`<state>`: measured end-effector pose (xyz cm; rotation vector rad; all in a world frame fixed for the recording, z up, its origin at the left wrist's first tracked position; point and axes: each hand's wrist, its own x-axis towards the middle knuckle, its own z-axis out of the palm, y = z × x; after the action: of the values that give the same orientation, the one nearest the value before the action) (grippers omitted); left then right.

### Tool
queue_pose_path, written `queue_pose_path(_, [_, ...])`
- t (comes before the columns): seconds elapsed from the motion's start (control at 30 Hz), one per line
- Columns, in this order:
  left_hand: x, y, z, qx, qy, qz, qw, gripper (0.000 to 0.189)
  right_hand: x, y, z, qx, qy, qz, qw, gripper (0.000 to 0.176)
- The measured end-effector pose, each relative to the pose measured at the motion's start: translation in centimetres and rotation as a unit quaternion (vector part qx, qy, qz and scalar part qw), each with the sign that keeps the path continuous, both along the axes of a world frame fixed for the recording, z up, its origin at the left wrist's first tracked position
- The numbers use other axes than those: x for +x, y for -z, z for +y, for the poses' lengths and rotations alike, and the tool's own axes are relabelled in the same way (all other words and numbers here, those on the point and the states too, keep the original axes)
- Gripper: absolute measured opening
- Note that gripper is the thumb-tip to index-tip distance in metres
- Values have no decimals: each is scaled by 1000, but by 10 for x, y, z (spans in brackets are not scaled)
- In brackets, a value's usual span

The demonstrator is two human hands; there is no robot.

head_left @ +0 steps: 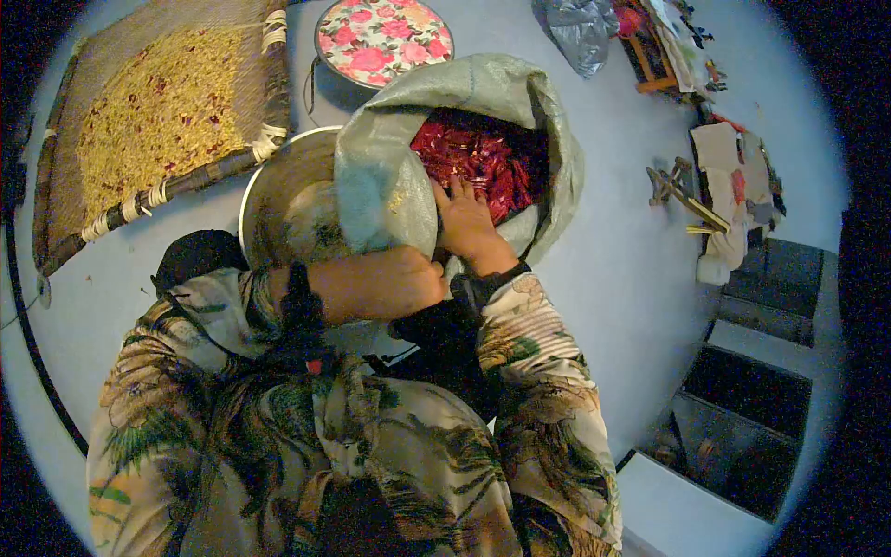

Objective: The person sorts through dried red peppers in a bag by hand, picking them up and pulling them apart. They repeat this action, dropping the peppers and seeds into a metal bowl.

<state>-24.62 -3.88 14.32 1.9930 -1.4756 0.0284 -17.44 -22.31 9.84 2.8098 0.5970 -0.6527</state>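
A pale green woven sack [473, 82] lies with its mouth towards me, its rim folded back. Dried red chillies [478, 158] fill the mouth. My right hand [467, 223] reaches into the opening, fingers stretched out and apart against the chillies at the near side. Crossing from the left, my left hand [418, 281] is closed in a fist at the sack's near edge and appears to grip the fabric; the fingertips are hidden. Left of the sack, partly covered by it, stands a large metal pot [264, 190] with blurred contents.
A rope-bound wooden frame [176, 186] at upper left holds yellow seeds [162, 121] with red bits. Behind the sack is a round flower-patterned lid or tray [385, 39]. A grey plastic bag [577, 32], a small wooden stand [682, 190] and dark steps or shelves [752, 390] lie right.
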Motion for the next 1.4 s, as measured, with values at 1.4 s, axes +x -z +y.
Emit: queue_pose_path(1.4, [1, -28, 2, 45, 56, 133, 988, 16, 37, 55, 0, 6, 19, -117, 993, 67])
